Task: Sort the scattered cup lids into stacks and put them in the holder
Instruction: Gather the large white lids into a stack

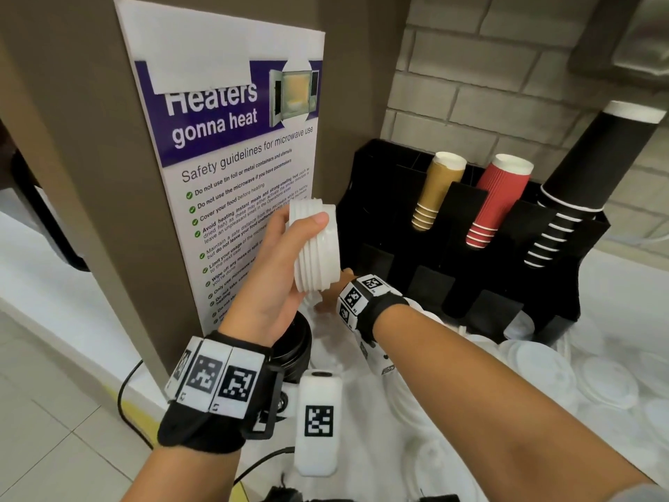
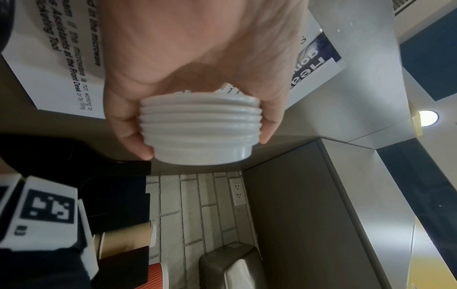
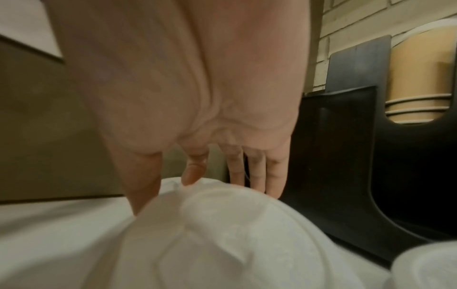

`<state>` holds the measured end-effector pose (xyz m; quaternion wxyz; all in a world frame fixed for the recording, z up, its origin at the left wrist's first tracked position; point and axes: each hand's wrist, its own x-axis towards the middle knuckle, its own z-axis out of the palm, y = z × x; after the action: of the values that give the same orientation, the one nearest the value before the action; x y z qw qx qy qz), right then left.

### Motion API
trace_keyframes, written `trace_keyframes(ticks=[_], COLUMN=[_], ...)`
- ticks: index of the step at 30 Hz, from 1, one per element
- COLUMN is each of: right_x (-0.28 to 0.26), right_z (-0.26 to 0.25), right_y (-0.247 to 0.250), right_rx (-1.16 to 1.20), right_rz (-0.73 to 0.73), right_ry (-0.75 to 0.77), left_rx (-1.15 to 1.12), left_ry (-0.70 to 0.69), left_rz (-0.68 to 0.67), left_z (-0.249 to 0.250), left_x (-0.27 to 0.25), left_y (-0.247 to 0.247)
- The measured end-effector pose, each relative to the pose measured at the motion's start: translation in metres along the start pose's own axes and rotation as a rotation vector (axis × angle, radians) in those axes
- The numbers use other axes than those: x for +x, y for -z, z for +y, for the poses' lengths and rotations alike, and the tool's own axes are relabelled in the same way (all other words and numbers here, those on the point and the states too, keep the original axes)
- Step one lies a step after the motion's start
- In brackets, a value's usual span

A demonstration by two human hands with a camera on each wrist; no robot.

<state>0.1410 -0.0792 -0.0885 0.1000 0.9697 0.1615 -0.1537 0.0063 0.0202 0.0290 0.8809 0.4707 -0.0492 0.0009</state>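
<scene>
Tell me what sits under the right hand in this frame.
A loose white lid on the counter, met by the right hand fingertips. Whether more lids lie beneath it is hidden. The left hand holds a stack of lids.

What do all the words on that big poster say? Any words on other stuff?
White and purple wall poster:
"Heaters gonna heat"
"Safety guidelines for microwave use"
"Do not use tin foil or metal containers and utensils"
Lower lines: too small to read surely.
Black-and-white square wristband markers: patterns, no words.
</scene>
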Motion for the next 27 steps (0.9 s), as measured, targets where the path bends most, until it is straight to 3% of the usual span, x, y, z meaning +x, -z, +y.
trace_keyframes(ticks=[9,14,20,23,27], right_x=[-0.011,-0.051,-0.123,-0.153,-0.181], right_z=[0.005,0.040,0.073,0.083,0.088], right_y=[0.009,0.061,0.071,0.059,0.046], right_rx=[0.211,0.709,1.560,1.720,1.693], right_rz=[0.046,0.086,0.322,0.361,0.418], right_ry=[-0.008,0.037,0.169,0.259,0.384], left_rx=[0.006,0.037,0.078,0.097,0.105], left_ry=[0.022,0.013,0.048,0.086,0.128], left_rz=[-0.001,0.021,-0.006,-0.037,-0.062], left_z=[0.004,0.005,-0.006,-0.019,-0.033], left_x=[-0.004,-0.006,-0.008,-0.012,-0.018], left_y=[-0.002,-0.002,-0.016,-0.028,-0.036])
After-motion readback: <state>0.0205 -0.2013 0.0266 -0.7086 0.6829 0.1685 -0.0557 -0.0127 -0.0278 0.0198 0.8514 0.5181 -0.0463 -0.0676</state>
